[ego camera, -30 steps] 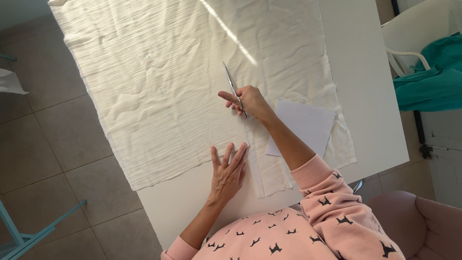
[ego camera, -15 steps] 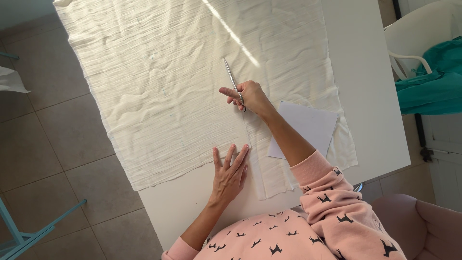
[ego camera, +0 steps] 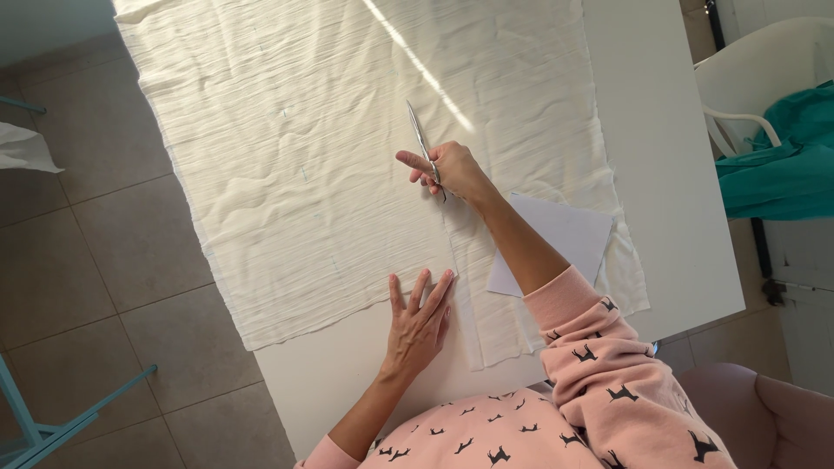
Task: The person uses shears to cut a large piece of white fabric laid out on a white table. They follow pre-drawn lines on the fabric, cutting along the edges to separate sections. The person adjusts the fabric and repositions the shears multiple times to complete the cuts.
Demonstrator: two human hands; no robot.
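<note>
The right hand [ego camera: 452, 169] reaches out over the cream fabric [ego camera: 347, 165], fingers curled around the handles of the scissors [ego camera: 421, 143]; the blades look nearly together, though the view is too small to be sure. The left hand [ego camera: 419, 326] lies flat, fingers spread, pressing the cloth's near edge. The fabric covers a white table [ego camera: 669, 174] above a tiled floor [ego camera: 78, 252]. The scissors' long axis runs away from the person, tips pointing up-left along the cut.

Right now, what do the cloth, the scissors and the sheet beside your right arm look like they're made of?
Cloth: thin woven fabric, cream, matte, crinkled all over, probably cotton gauze. Scissors: bare metal, going by the slim, shiny silver blades. Sheet: looks like paper, flat, white, with crisp straight edges.
</note>
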